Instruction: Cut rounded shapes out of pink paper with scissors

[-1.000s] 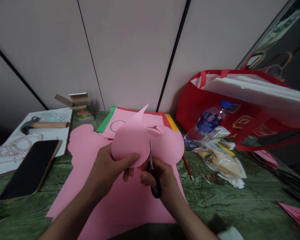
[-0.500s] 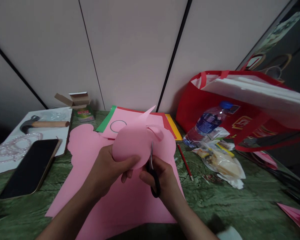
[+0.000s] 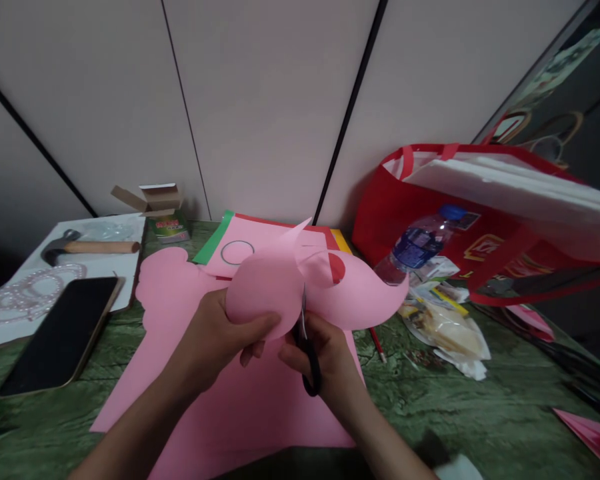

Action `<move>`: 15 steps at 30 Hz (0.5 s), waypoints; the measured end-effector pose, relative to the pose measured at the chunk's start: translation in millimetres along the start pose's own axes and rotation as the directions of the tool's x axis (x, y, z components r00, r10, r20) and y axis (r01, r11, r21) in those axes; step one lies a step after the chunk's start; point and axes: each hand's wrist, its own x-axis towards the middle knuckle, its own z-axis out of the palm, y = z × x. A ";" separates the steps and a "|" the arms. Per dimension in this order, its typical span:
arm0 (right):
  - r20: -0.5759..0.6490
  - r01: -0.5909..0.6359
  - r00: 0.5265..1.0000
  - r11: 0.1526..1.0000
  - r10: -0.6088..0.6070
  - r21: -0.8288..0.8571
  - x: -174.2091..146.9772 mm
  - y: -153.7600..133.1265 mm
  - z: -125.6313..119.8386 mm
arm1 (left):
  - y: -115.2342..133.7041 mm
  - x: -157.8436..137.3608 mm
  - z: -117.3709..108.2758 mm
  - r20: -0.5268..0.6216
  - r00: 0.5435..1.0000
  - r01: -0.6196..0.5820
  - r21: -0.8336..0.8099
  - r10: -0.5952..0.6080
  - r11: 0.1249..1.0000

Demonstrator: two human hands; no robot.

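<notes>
My left hand (image 3: pixel 230 337) pinches a rounded piece of pink paper (image 3: pixel 265 290), thumb on top and fingertips beneath. In my right hand (image 3: pixel 327 357) are black-handled scissors (image 3: pixel 307 353), their blades at the paper's right edge. From that edge a curling pink paper strip (image 3: pixel 363 300) bends out to the right over the table. Below both hands lies a large pink sheet (image 3: pixel 280 410) with a scalloped left edge. Part of the blades is hidden by the paper.
Behind are stacked coloured sheets (image 3: pixel 213 243). On the left lie a phone (image 3: pixel 63 337), a hammer (image 3: pixel 100 247), beads (image 3: pixel 35 293) and an opened small box (image 3: pixel 169 227). To the right are a red pencil (image 3: pixel 379 347), a water bottle (image 3: pixel 420 243), plastic packets (image 3: pixel 450 327) and a red bag (image 3: pixel 375 200).
The pink strip has swung out to the right and now covers part of the pencil and the bottle's base. Both hands and the scissors stay almost in place.
</notes>
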 end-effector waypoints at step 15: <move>-0.008 0.021 1.000 0.998 -0.021 -0.052 -1.1 -1.2 0.4 | -2.8 2.7 -2.7 0.000 1.000 -0.010 -0.011 0.010 1.000</move>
